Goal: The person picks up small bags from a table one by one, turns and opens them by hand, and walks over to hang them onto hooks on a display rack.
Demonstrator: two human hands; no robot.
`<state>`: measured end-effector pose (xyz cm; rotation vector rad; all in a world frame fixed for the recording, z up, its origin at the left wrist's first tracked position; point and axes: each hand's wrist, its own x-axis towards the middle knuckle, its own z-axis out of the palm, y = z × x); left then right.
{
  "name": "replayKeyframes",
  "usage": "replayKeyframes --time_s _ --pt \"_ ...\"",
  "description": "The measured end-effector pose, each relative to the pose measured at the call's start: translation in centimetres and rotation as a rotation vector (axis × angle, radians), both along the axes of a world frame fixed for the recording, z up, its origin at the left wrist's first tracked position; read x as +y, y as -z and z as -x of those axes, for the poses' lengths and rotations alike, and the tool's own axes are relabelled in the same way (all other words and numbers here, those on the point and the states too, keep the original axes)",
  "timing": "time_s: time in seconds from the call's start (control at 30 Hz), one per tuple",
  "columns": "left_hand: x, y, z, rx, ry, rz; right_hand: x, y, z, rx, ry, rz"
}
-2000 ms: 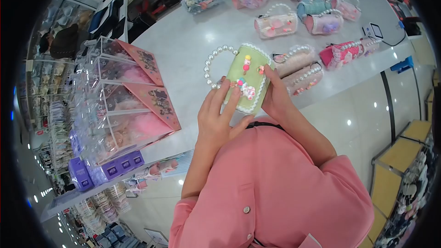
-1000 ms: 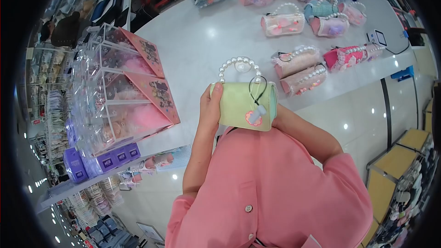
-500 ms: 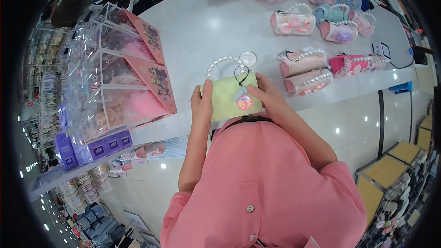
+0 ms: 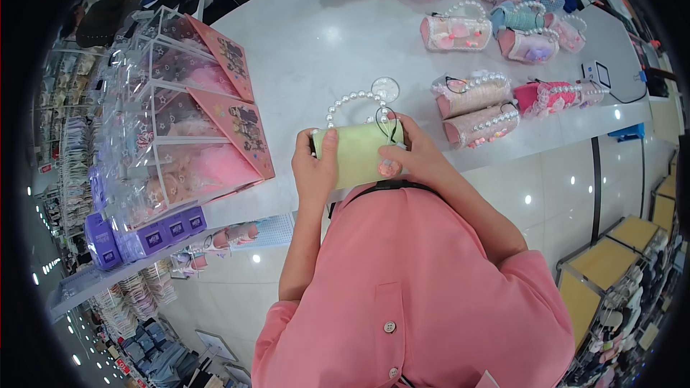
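A small light-green handbag [image 4: 353, 154] is between my two hands at the near edge of the counter. My left hand [image 4: 316, 162] grips its left side, thumb on the front face. On the other side, my right hand [image 4: 415, 149] holds the right end, its thumb by a pinkish tag [image 4: 389, 167] that hangs from a cord loop [image 4: 388, 126]. A pearl-bead handle [image 4: 352, 98] arches up from the bag's far edge. Just beyond it lies a round clear disc [image 4: 386, 89] on the white counter [image 4: 302, 50].
Clear plastic boxes [image 4: 194, 129] with pink contents are stacked at left, above purple packages [image 4: 165, 233]. Several pearl-handled bags, including a pale pink one [image 4: 456, 34], lie right and at the back. A small device with a screen [image 4: 596, 74] sits at the right edge.
The green bag has tilted slightly in my hands. My right thumb has moved down towards the tag, which now hangs turned and partly covered.
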<state>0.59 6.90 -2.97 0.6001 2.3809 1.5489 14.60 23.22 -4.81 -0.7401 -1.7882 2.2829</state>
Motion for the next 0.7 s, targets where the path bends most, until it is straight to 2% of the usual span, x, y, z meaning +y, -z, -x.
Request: replayKeyframes --time_s 0.07,0.27,0.37,0.57,0.7 --pt "-0.2 0.2 0.6 -0.045 -0.004 -0.013 0.1 0.2 -0.1 0.060 0.021 0.057" --pt "-0.8 -0.2 1.8 -0.275 -0.025 -0.060 1.0 -1.7 -0.6 -0.019 -0.011 0.140" --pt "-0.8 -0.2 1.8 -0.295 -0.024 -0.075 1.2 -1.0 -0.8 0.047 0.003 0.082" --pt "-0.7 0.3 1.3 -0.070 -0.005 -0.043 0.1 -3.1 -0.7 -0.070 -0.005 -0.250" --pt "-0.5 -0.4 0.9 0.031 0.003 -0.011 0.0 -1.6 -0.6 -0.039 -0.013 -0.344"
